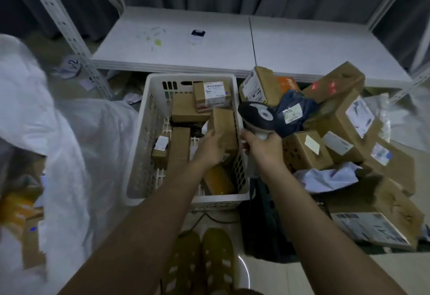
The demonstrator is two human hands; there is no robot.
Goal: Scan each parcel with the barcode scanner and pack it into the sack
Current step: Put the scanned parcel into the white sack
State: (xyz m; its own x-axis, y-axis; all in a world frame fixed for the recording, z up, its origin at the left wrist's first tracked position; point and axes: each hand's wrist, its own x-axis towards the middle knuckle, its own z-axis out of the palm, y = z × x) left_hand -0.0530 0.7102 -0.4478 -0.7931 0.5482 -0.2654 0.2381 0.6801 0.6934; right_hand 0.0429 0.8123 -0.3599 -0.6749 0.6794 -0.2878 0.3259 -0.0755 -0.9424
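Your two forearms reach out over your olive-green shoes (204, 262) toward the white perforated plastic basket (149, 131). Your left hand (210, 148) is curled around a small plain brown cardboard parcel (223, 127), held upright just above the basket's right side. Your right hand (264, 147) is clamped on the grip of the dark-headed barcode scanner (256, 114) — just right of the parcel, its head close beside the parcel's top. The white woven sack (69, 145) lies well to your left, so the left hand is nearer it.
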